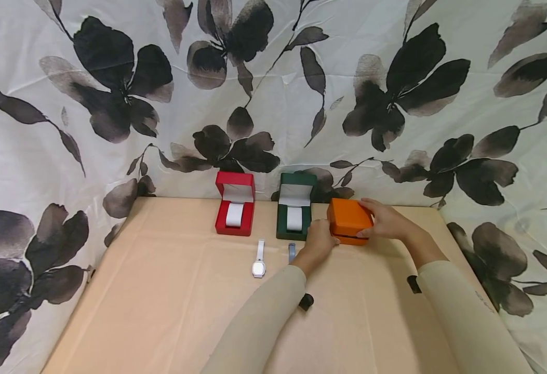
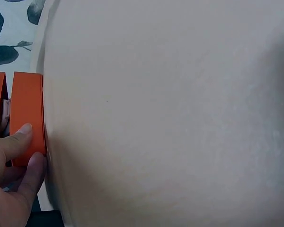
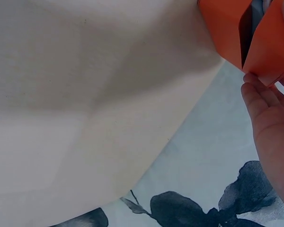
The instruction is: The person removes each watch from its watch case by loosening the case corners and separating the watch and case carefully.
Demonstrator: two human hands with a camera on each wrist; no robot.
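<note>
Hands [image 1: 319,240] [image 1: 386,221] pinch the slightly open orange box [image 1: 348,217] from opposite sides.

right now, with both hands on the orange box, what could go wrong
The left arm partly hides the blue strap in the head view, so pulling back might drag it. The left hand is close beside the green box and could nudge it. The orange box sits near the table's far edge, so a backward push might send it over.

Beige tabletop [image 1: 161,301] filling bottom-centre
Square red box [image 1: 233,231], green box [image 1: 294,235], orange box [image 1: 349,215] standing mid-frame; silver watch [image 1: 258,268], blue strap [image 1: 292,251] lying below.
</note>
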